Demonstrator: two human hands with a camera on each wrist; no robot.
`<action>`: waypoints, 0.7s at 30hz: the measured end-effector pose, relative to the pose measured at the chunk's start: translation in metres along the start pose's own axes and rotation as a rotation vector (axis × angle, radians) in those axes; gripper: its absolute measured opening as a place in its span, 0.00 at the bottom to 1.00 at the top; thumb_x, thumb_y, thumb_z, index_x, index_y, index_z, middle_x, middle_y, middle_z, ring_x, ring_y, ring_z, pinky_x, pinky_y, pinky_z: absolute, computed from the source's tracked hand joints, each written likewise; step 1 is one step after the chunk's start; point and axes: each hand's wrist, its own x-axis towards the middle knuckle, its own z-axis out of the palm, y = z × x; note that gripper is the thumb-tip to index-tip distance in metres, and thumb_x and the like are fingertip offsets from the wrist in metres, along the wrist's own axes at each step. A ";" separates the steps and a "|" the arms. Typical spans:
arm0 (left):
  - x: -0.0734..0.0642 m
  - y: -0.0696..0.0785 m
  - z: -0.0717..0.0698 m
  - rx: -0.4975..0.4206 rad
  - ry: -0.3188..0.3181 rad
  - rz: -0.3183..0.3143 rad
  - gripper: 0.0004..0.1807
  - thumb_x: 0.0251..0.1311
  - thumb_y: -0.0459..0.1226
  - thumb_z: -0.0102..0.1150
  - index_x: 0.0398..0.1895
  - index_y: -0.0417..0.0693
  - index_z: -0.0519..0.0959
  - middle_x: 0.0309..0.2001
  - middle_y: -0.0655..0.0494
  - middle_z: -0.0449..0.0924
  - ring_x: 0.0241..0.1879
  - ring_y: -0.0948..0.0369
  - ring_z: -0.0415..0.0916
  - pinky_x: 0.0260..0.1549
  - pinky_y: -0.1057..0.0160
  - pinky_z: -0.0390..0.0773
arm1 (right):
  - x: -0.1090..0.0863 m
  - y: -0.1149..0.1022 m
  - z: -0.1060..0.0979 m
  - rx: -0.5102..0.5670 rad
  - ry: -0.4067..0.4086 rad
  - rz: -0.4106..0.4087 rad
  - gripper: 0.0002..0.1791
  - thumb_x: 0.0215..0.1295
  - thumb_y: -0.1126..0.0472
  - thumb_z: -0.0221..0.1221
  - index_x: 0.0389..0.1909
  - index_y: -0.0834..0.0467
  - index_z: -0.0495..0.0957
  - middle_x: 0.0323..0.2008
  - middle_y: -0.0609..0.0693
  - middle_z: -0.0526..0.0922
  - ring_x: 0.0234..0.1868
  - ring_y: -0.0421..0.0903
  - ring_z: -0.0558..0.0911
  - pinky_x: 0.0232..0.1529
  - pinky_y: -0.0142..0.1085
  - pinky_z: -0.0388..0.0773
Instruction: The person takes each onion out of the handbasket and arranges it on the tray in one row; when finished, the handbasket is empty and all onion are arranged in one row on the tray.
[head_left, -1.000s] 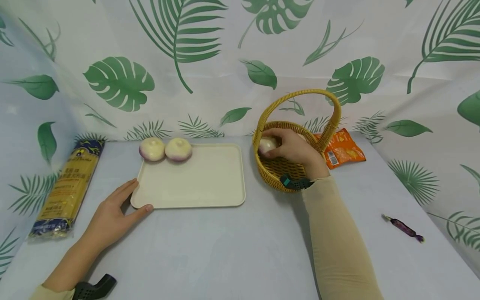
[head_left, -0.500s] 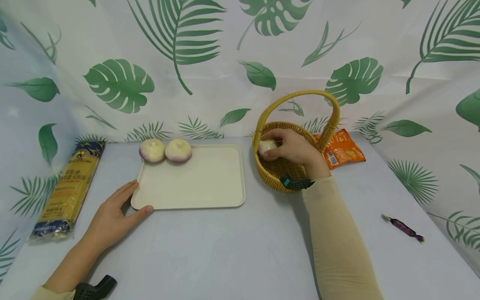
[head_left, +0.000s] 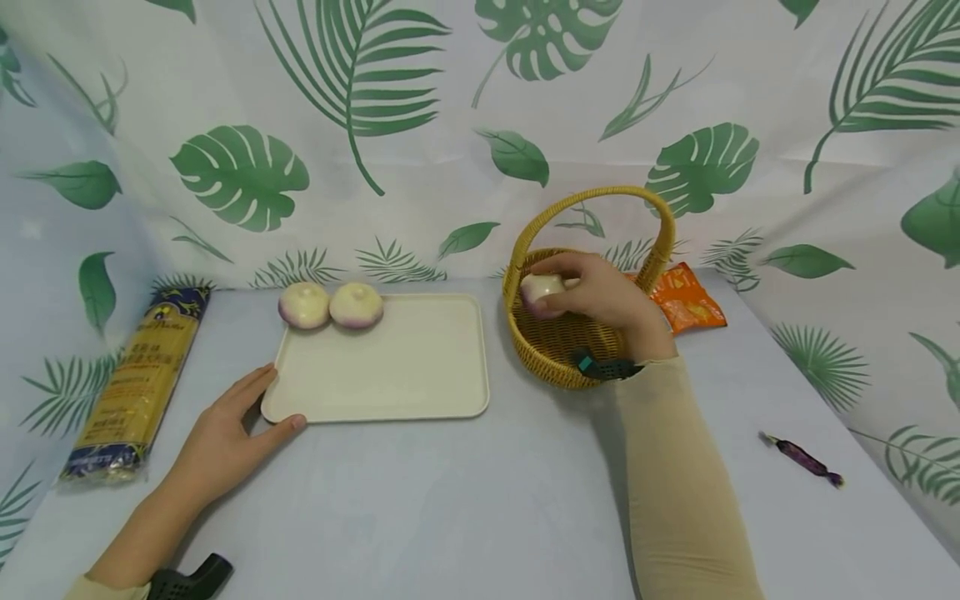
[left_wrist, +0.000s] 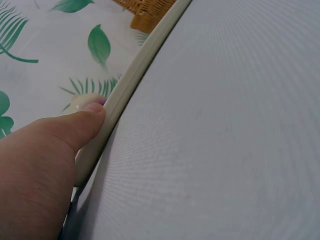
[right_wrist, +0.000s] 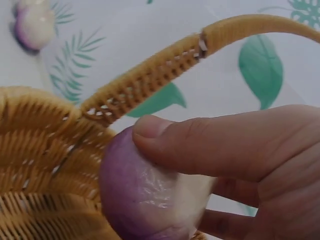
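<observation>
Fingers (head_left: 251,389) of the left hand (head_left: 221,446) rest, unclenched, at the near-left corner of the tray (head_left: 390,371). Two turnips (head_left: 303,306) already sit at its far-left corner. Toward the far edge of the counter (head_left: 420,500), the right hand (head_left: 607,296) grasps a third turnip (head_left: 542,290) within the rim of the basket (head_left: 543,364). Work looks partway, that one apparently left to place.

My right hand (head_left: 602,289) hides part of the turnip (head_left: 541,291); the pasta bag (head_left: 138,385) carries lettering (head_left: 150,350) too blurred to read.

Soft, diffuse light, faint shadows, small glints on the held vegetable (right_wrist: 145,192).
</observation>
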 end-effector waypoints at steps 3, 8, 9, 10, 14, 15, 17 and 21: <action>0.000 0.000 0.000 -0.005 0.000 0.001 0.55 0.69 0.57 0.75 0.84 0.31 0.61 0.81 0.29 0.61 0.77 0.27 0.60 0.71 0.24 0.67 | -0.005 -0.004 -0.007 -0.014 0.001 -0.003 0.29 0.62 0.50 0.80 0.64 0.45 0.86 0.63 0.47 0.82 0.60 0.51 0.77 0.61 0.46 0.79; 0.000 0.000 -0.001 -0.001 0.001 -0.001 0.55 0.69 0.57 0.74 0.83 0.31 0.62 0.81 0.29 0.62 0.77 0.27 0.60 0.71 0.25 0.66 | -0.014 -0.014 -0.016 -0.005 0.029 -0.040 0.30 0.63 0.53 0.80 0.66 0.48 0.86 0.62 0.51 0.83 0.56 0.52 0.80 0.53 0.38 0.85; 0.000 0.000 0.000 0.001 0.000 -0.003 0.55 0.69 0.57 0.74 0.83 0.31 0.61 0.81 0.30 0.62 0.78 0.27 0.60 0.71 0.25 0.66 | -0.016 -0.016 -0.018 -0.001 0.035 -0.045 0.29 0.64 0.53 0.80 0.66 0.49 0.86 0.61 0.51 0.83 0.56 0.52 0.80 0.52 0.37 0.86; 0.000 0.000 0.000 0.003 -0.001 -0.005 0.55 0.69 0.58 0.74 0.84 0.31 0.61 0.81 0.30 0.61 0.78 0.27 0.60 0.71 0.25 0.66 | -0.018 -0.019 -0.019 -0.001 0.041 -0.049 0.30 0.64 0.54 0.80 0.67 0.49 0.86 0.61 0.52 0.84 0.55 0.51 0.80 0.51 0.35 0.86; 0.000 0.001 -0.001 0.005 0.000 -0.004 0.55 0.69 0.58 0.74 0.83 0.31 0.61 0.81 0.29 0.61 0.77 0.27 0.60 0.71 0.25 0.67 | -0.025 -0.028 -0.025 -0.026 0.066 -0.060 0.28 0.65 0.55 0.79 0.65 0.47 0.87 0.59 0.52 0.86 0.58 0.49 0.79 0.55 0.35 0.82; 0.000 0.001 -0.001 0.003 0.001 -0.001 0.55 0.69 0.57 0.74 0.83 0.31 0.61 0.81 0.29 0.61 0.77 0.27 0.60 0.71 0.25 0.67 | -0.027 -0.030 -0.026 -0.034 0.070 -0.060 0.27 0.65 0.55 0.79 0.65 0.46 0.87 0.59 0.51 0.86 0.58 0.48 0.79 0.56 0.36 0.82; 0.000 0.002 -0.001 0.003 0.003 0.002 0.55 0.69 0.57 0.75 0.83 0.30 0.62 0.81 0.29 0.62 0.77 0.27 0.60 0.70 0.25 0.67 | -0.031 -0.035 -0.029 -0.051 0.077 -0.061 0.26 0.66 0.55 0.78 0.65 0.45 0.87 0.60 0.50 0.86 0.59 0.48 0.80 0.56 0.39 0.81; 0.000 0.001 0.000 -0.002 0.003 0.006 0.54 0.69 0.56 0.75 0.83 0.30 0.61 0.81 0.29 0.61 0.77 0.27 0.60 0.71 0.25 0.67 | -0.040 -0.045 -0.033 -0.089 0.088 -0.075 0.26 0.67 0.54 0.77 0.66 0.47 0.86 0.63 0.48 0.84 0.60 0.48 0.81 0.58 0.43 0.82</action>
